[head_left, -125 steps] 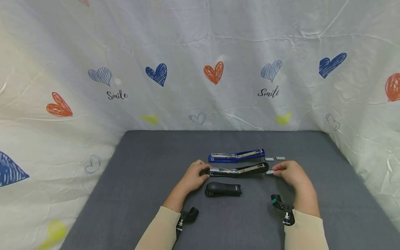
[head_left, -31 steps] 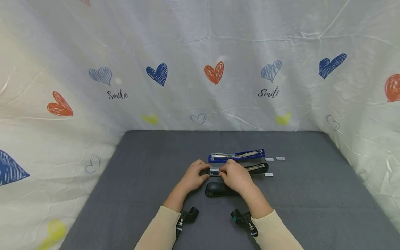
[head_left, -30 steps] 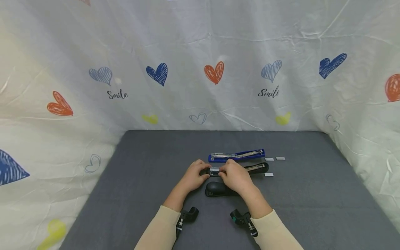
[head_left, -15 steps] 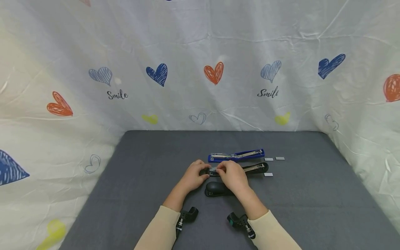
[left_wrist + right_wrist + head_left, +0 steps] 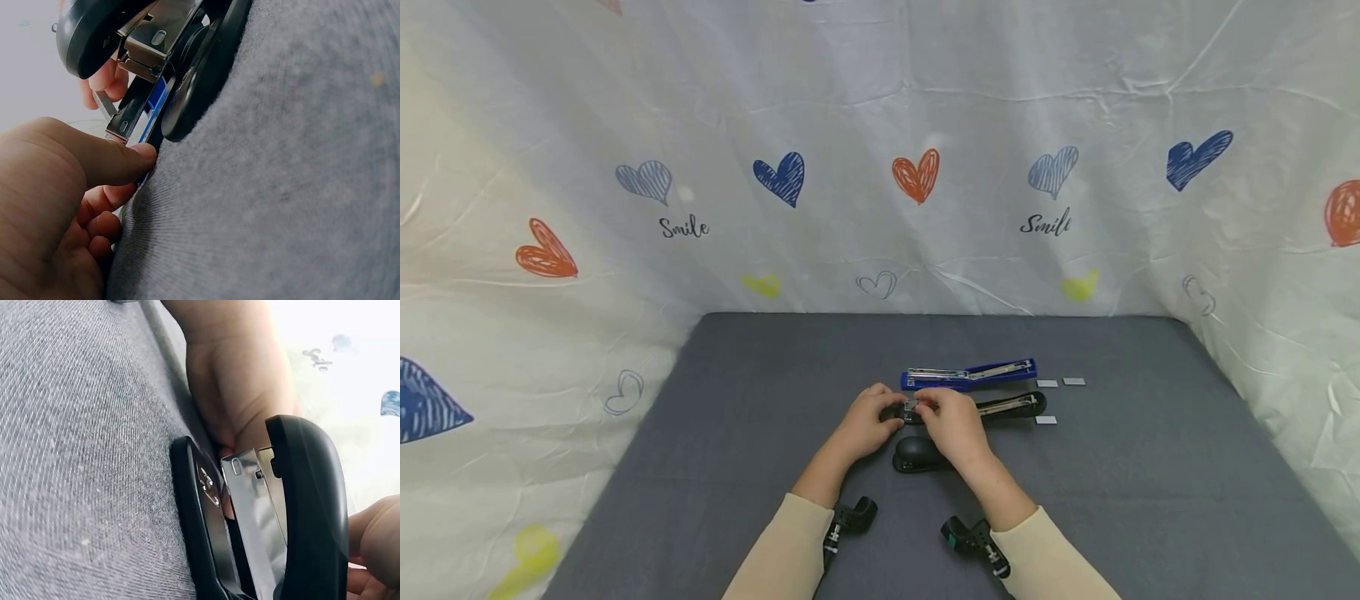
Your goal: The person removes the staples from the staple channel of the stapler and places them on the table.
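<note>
In the head view an opened black stapler [image 5: 1015,406] lies unfolded on the grey table. My left hand [image 5: 865,422] grips its left end, the thumb [image 5: 128,164] on the side of the base in the left wrist view. Over the stapler's open magazine, my right hand [image 5: 957,427] pinches a small silver staple strip [image 5: 104,104], which stands tilted at the magazine's end. The right hand covers the stapler's middle in the head view. Closest to me, a closed black stapler [image 5: 916,454] lies partly hidden under the right wrist.
An opened blue stapler [image 5: 1000,371] lies just behind the black one. Right of the staplers are three staple strips: one strip [image 5: 1046,420] nearer, a second [image 5: 1047,383] and a third [image 5: 1074,382] farther back. A white printed curtain [image 5: 850,250] hangs behind the table.
From the strips at the right, my right hand has come left to the opened black stapler. Over the last second it has edged farther left along the magazine. My left hand keeps its place.
</note>
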`<state>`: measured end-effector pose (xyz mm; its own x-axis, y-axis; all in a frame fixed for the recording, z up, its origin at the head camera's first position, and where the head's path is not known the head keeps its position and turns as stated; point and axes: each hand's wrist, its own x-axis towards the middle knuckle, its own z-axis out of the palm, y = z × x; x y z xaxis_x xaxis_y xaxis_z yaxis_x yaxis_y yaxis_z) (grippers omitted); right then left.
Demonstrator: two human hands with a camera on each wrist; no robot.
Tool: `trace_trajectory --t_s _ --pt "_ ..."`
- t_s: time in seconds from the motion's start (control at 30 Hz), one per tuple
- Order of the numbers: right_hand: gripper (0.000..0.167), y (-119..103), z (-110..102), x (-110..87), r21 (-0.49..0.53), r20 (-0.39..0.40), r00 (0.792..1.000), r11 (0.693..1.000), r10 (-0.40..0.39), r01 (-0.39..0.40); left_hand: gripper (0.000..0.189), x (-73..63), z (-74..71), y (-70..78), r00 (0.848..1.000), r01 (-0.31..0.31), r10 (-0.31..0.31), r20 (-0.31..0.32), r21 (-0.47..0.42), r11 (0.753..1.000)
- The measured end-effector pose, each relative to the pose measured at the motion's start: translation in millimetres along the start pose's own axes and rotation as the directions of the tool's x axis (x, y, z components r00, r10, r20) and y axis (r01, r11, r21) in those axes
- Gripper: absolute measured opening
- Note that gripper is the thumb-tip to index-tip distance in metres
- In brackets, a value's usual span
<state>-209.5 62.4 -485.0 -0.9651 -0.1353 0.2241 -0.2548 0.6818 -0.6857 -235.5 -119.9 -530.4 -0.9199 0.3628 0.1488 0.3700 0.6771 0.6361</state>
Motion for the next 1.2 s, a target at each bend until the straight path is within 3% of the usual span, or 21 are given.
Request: trace_trajectory --t_s 0.2,0.6,0.9,1.2 --pt "0.017 2.5 -2.0 0.9 0.023 -0.033 0.999 0.999 -0.03 0.03 0.032 0.7 1.4 0.3 1.0 0.002 -0.002 -0.003 -0.003 1.0" --pt "0.018 0.4 -22.5 4.8 0.086 0.012 0.999 0.996 0.031 -0.032 0.033 -0.1 -1.0 1.6 1.0 -0.011 0.011 -0.014 -0.009 1.0" --pt "0.02 -0.1 -51.9 5.0 0.098 0.031 0.994 0.989 0.108 -0.11 0.03 0.2 0.7 1.5 1.0 0.011 -0.011 -0.016 -0.009 1.0" --pt "0.021 0.8 -84.3 4.1 0.066 0.042 0.99 0.988 0.137 -0.139 0.03 -0.3 0.3 0.4 0.999 -0.027 0.027 -0.025 -0.016 1.0"
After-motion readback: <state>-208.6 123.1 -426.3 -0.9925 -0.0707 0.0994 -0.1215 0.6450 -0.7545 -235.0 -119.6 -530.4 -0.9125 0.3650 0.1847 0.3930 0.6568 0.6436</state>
